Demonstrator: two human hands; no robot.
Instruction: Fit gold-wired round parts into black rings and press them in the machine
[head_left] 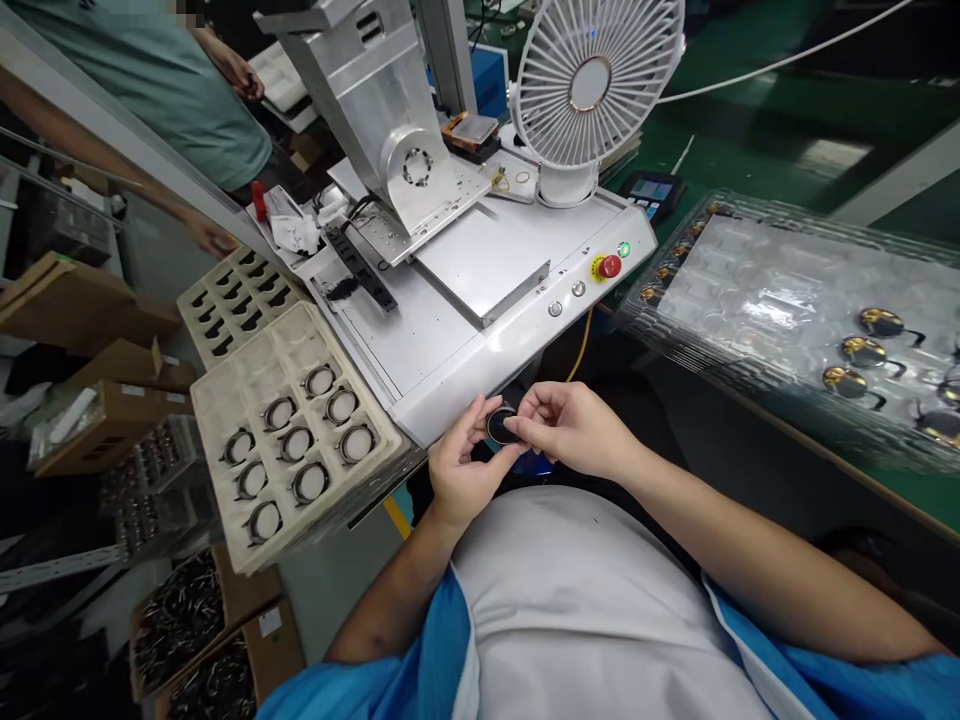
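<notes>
Just in front of my body, a round black watch-like part (501,425) with a thin metallic rim is held between both hands. My left hand (471,462) grips its left side with thumb and fingers. My right hand (574,425) pinches its right side, the thumb and fingertips over its face. A cream tray (217,400) to the left holds several round watch cases (296,444) with pale discs. Clear trays (772,290) on the right hold several round parts with gold and black surfaces (881,322) and short black strips.
Ahead stands a white machine base (450,385) with a metal fixture (367,110), a red button (610,266) and a white fan (592,90). Another tray (196,325) holds black parts. A person in a green shirt (150,90) stands at upper left. Cardboard boxes (105,425) sit at left.
</notes>
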